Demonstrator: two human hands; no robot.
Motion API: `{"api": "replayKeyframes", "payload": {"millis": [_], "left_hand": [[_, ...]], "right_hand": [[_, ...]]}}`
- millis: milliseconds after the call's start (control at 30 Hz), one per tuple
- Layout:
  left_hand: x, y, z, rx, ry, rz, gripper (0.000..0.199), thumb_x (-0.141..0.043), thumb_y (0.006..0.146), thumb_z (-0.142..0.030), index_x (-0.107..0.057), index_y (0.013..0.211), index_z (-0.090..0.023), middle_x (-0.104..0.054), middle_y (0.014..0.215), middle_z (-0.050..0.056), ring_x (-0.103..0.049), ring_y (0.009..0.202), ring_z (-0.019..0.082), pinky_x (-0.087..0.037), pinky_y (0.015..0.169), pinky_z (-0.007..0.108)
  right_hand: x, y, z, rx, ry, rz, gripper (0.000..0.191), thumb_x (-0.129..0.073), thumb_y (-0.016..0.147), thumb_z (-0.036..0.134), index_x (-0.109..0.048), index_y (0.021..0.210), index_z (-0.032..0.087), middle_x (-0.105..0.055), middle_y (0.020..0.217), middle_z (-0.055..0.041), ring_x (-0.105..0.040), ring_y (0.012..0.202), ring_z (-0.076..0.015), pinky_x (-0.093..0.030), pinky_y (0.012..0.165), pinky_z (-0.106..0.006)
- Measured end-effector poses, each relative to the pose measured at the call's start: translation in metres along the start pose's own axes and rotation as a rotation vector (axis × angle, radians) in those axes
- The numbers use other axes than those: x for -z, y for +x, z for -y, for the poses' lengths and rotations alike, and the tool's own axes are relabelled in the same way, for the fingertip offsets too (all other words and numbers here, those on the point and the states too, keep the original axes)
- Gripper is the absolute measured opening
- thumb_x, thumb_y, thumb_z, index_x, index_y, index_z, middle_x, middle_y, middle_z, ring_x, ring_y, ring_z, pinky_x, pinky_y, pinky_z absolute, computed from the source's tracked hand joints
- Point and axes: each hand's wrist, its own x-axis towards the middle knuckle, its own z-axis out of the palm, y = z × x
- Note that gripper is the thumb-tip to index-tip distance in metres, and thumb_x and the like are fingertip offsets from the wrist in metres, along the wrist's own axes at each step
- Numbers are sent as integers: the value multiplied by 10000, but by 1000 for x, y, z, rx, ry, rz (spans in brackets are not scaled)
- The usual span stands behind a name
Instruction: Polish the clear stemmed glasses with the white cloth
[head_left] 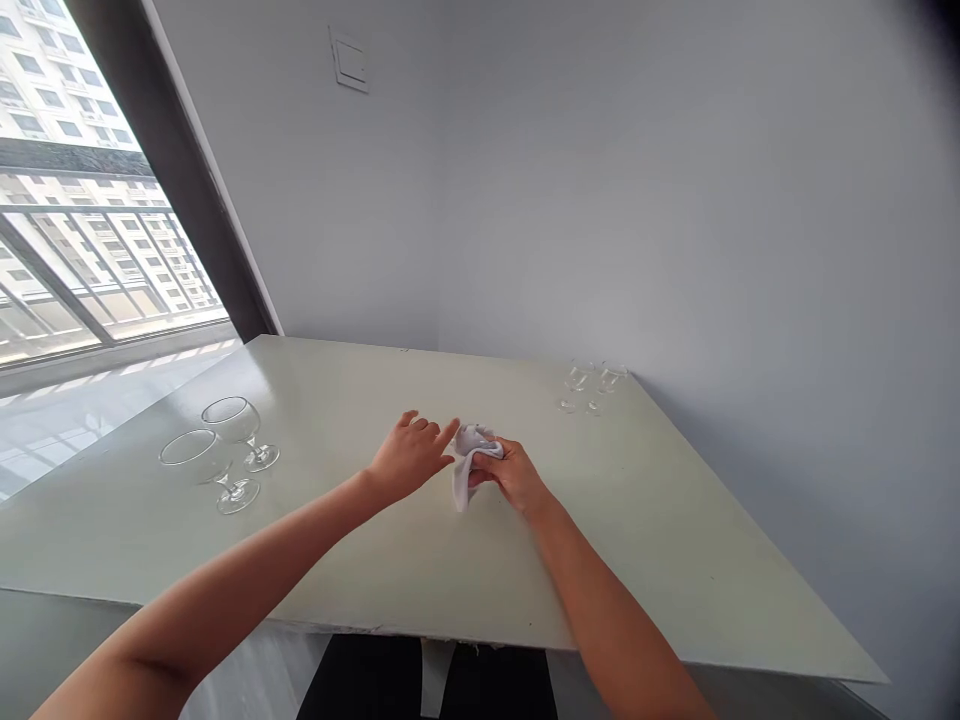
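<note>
Over the middle of the table, my right hand (516,475) is closed around a bunched white cloth (465,470). Something clear and shiny seems to show within its folds, but I cannot make out what it is. My left hand (415,455) is just left of the cloth, its fingers apart and a fingertip at or very near the cloth's edge. Nothing shows in that hand. To the left, two clear stemmed glasses stand upright: a nearer glass (238,495) and a farther glass (262,458).
Two smaller stemmed glasses, one on the left (577,380) and one on the right (609,380), stand at the back right by the wall (712,250). The pale table (637,560) has its front edge close to my legs. A window (97,200) is at the left.
</note>
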Motion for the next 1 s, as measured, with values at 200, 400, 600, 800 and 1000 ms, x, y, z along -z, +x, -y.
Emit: {"api": "replayKeyframes", "payload": {"millis": [200, 400, 600, 800, 1000], "left_hand": [[21, -7, 15, 83, -368, 335, 398, -424, 816, -545, -583, 983, -220, -604, 647, 21, -554, 606, 158, -412, 634, 286], [29, -11, 26, 137, -744, 750, 522, -298, 830, -606, -594, 883, -179, -639, 696, 49, -563, 582, 144, -426, 590, 265], [11, -11, 17, -118, -4, -7, 317, -451, 849, -387, -546, 1104, -225, -624, 808, 71, -558, 863, 203, -347, 877, 379], [27, -7, 23, -83, -123, 153, 296, -456, 822, -462, -644, 866, -238, -528, 558, 9, -509, 600, 151, -364, 642, 270], [42, -9, 34, 182, -626, 672, 355, -496, 743, -529, -658, 810, -221, -561, 592, -2, -493, 540, 119, -341, 484, 216]], "right_hand": [[-6, -11, 12, -23, -65, 223, 271, -706, 657, 365, -640, 811, 153, -649, 681, -9, -630, 606, -177, -511, 644, -355], [-7, -14, 10, -82, -187, 343, 262, -692, 665, 369, -662, 827, 165, -665, 695, -12, -646, 677, -188, -500, 713, -364], [-14, 1, -13, -98, 225, 24, 301, -694, 671, 408, -609, 815, 157, -640, 637, -1, -599, 515, -131, -500, 561, -298], [-19, -8, -6, -78, -18, 185, 286, -690, 671, 367, -628, 852, 155, -662, 710, -32, -642, 684, -200, -507, 651, -353], [-18, -12, 8, 140, -440, 306, 231, -608, 732, 332, -685, 918, 220, -676, 874, -18, -600, 893, -215, -452, 830, -384]]}}
